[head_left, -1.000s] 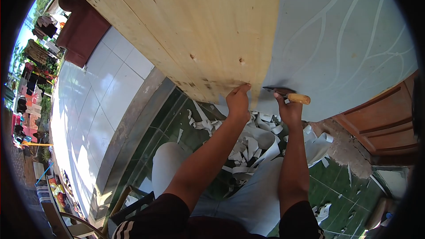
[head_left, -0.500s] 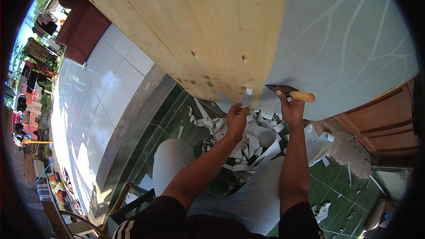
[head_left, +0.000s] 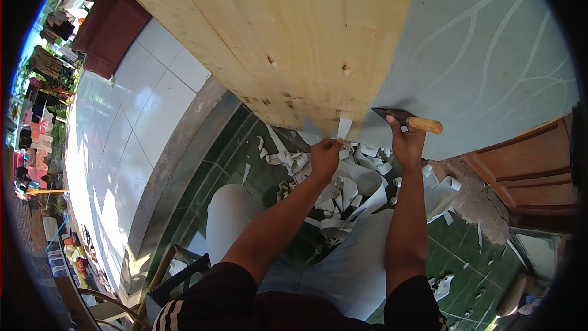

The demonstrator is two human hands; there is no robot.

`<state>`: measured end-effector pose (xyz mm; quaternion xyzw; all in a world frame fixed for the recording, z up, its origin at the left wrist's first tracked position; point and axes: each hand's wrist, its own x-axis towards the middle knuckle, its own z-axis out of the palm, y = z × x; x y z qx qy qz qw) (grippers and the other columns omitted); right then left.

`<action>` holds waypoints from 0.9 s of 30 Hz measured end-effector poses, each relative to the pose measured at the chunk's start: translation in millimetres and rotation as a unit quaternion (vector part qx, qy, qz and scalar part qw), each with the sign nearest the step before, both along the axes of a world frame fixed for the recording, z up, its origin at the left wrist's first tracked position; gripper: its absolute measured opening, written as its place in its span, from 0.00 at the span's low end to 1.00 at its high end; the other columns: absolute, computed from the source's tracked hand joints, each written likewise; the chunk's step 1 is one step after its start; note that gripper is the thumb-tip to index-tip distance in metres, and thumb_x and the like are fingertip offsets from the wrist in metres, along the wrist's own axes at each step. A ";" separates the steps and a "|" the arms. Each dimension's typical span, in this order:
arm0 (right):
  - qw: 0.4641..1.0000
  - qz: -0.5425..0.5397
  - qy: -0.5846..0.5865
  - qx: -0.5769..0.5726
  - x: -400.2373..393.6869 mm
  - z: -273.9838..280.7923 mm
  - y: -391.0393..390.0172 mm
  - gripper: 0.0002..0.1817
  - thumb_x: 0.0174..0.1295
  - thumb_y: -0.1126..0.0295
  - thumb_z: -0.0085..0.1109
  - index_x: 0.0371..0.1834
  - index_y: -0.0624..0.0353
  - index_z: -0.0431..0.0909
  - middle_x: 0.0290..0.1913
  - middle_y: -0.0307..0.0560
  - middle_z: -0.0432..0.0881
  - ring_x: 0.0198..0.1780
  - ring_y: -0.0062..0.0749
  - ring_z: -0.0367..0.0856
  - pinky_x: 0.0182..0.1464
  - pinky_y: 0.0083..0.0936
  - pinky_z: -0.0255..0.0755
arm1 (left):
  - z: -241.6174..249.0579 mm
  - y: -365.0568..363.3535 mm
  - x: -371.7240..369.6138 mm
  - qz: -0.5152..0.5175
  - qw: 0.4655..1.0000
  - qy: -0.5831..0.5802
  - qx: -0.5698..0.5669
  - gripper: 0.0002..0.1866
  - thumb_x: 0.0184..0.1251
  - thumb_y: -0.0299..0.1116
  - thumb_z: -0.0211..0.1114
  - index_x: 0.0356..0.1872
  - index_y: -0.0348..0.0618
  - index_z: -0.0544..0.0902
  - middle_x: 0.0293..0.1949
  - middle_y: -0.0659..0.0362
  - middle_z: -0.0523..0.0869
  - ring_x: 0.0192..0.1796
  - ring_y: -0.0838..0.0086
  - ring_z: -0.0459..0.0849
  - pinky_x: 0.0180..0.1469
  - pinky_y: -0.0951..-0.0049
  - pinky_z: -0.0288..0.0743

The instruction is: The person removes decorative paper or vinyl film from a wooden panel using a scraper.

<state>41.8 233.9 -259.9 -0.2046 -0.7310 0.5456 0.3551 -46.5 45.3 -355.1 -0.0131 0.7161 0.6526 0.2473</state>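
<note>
A large wooden panel (head_left: 294, 30) fills the upper middle, bare pale wood on the left. On its right side a grey-blue covering (head_left: 453, 55) with white curved lines still lies on the surface. My left hand (head_left: 325, 156) pinches the end of a narrow white strip (head_left: 345, 127) at the panel's lower edge; the strip's upper part lies against the wood. My right hand (head_left: 407, 141) is closed round a trowel (head_left: 422, 124) with a dark pointed blade and a wooden handle. Its tip rests near the border between bare wood and covering.
Torn curled strips (head_left: 349, 193) heap on the green tiled floor (head_left: 459, 257) between my knees. A brown wooden door (head_left: 533, 165) stands at the right. White paving (head_left: 147, 98), a maroon-covered seat (head_left: 110, 24) and hanging clothes (head_left: 40, 129) are at the left.
The white strip shows longer, peeled further from the wood, and my left hand now pinches its end. The trowel stays in my right hand near the covering's edge. The view has shifted slightly.
</note>
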 end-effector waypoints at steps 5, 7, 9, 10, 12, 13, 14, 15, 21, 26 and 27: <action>1.000 -0.002 -0.005 -0.003 -0.1 -4.3 1.0 0.09 0.66 0.77 0.73 0.46 0.67 0.86 0.45 0.47 0.91 0.47 0.28 0.86 0.56 0.27 0.76 | -43.0 -30.8 33.5 -0.001 0.998 0.026 -0.051 0.19 0.71 0.41 0.73 0.42 0.29 0.91 0.33 0.54 0.92 0.37 0.74 0.85 0.44 0.68 0.77; 1.000 0.000 -0.006 -0.004 -1.2 -4.0 1.8 0.09 0.66 0.77 0.73 0.46 0.67 0.86 0.45 0.46 0.91 0.47 0.28 0.86 0.56 0.27 0.76 | -66.0 -44.8 42.9 -0.013 0.995 0.008 -0.099 0.18 0.71 0.41 0.73 0.42 0.31 0.92 0.32 0.54 0.92 0.35 0.73 0.85 0.42 0.67 0.77; 1.000 -0.004 -0.007 -0.005 -0.3 -5.0 1.1 0.09 0.66 0.77 0.74 0.46 0.67 0.86 0.45 0.46 0.91 0.47 0.28 0.86 0.56 0.27 0.76 | -90.8 -58.6 55.5 -0.017 0.991 -0.020 -0.131 0.18 0.71 0.42 0.73 0.41 0.32 0.92 0.32 0.54 0.92 0.34 0.73 0.86 0.41 0.67 0.77; 1.000 -0.007 -0.006 -0.004 -0.5 -5.4 1.1 0.09 0.66 0.77 0.74 0.46 0.67 0.86 0.45 0.46 0.91 0.48 0.28 0.85 0.56 0.27 0.76 | -100.0 -64.3 61.7 -0.013 0.990 -0.038 -0.139 0.18 0.70 0.42 0.74 0.41 0.32 0.92 0.32 0.54 0.92 0.34 0.73 0.86 0.41 0.67 0.77; 1.000 -0.012 -0.008 -0.006 -2.1 -4.7 0.4 0.09 0.65 0.77 0.74 0.46 0.67 0.86 0.45 0.46 0.91 0.48 0.28 0.85 0.57 0.27 0.76 | -108.6 -74.3 72.0 -0.007 0.985 -0.058 -0.163 0.18 0.70 0.42 0.74 0.41 0.33 0.93 0.31 0.54 0.92 0.34 0.73 0.86 0.40 0.67 0.77; 1.000 -0.015 -0.012 -0.009 -2.3 -3.0 -0.4 0.09 0.65 0.78 0.74 0.46 0.67 0.86 0.45 0.46 0.91 0.48 0.28 0.85 0.57 0.27 0.76 | -108.2 -79.5 76.5 -0.006 0.982 -0.061 -0.179 0.18 0.69 0.42 0.74 0.40 0.33 0.93 0.31 0.54 0.92 0.34 0.73 0.86 0.40 0.66 0.77; 1.000 -0.018 -0.017 -0.011 -1.6 -2.4 -1.3 0.09 0.65 0.78 0.74 0.46 0.67 0.86 0.45 0.46 0.91 0.48 0.28 0.85 0.57 0.27 0.76 | -107.8 -85.1 82.6 -0.005 0.978 -0.066 -0.196 0.18 0.69 0.42 0.75 0.40 0.33 0.93 0.30 0.54 0.91 0.33 0.73 0.85 0.40 0.66 0.77; 1.000 -0.016 -0.013 -0.015 -0.7 -3.5 -1.3 0.09 0.65 0.78 0.74 0.46 0.67 0.86 0.45 0.46 0.91 0.48 0.28 0.85 0.57 0.27 0.76 | -121.0 -92.3 89.9 -0.003 0.976 -0.068 -0.204 0.18 0.69 0.43 0.74 0.40 0.34 0.93 0.31 0.53 0.92 0.34 0.70 0.87 0.41 0.65 0.78; 1.000 -0.017 0.014 -0.001 -1.5 -8.4 -1.5 0.11 0.67 0.71 0.75 0.46 0.65 0.88 0.42 0.43 0.91 0.45 0.25 0.85 0.55 0.25 0.76 | -164.8 -121.2 115.7 0.005 0.965 -0.134 -0.225 0.16 0.68 0.42 0.74 0.39 0.35 0.93 0.32 0.52 0.92 0.36 0.66 0.90 0.43 0.61 0.80; 1.000 -0.019 -0.014 0.001 -0.2 -3.9 -2.1 0.11 0.67 0.71 0.75 0.47 0.66 0.87 0.42 0.42 0.91 0.45 0.24 0.84 0.54 0.25 0.75 | -229.6 -149.5 134.4 -0.178 0.907 -0.112 -0.365 0.21 0.75 0.49 0.64 0.45 0.40 0.93 0.39 0.52 0.94 0.43 0.59 0.93 0.46 0.55 0.82; 1.000 -0.017 -0.016 0.002 0.0 -3.2 -2.4 0.11 0.67 0.71 0.75 0.47 0.66 0.87 0.42 0.42 0.91 0.45 0.24 0.84 0.55 0.25 0.75 | -238.7 -156.3 138.7 -0.197 0.898 -0.119 -0.374 0.22 0.76 0.49 0.62 0.47 0.40 0.92 0.41 0.53 0.94 0.45 0.58 0.93 0.47 0.55 0.82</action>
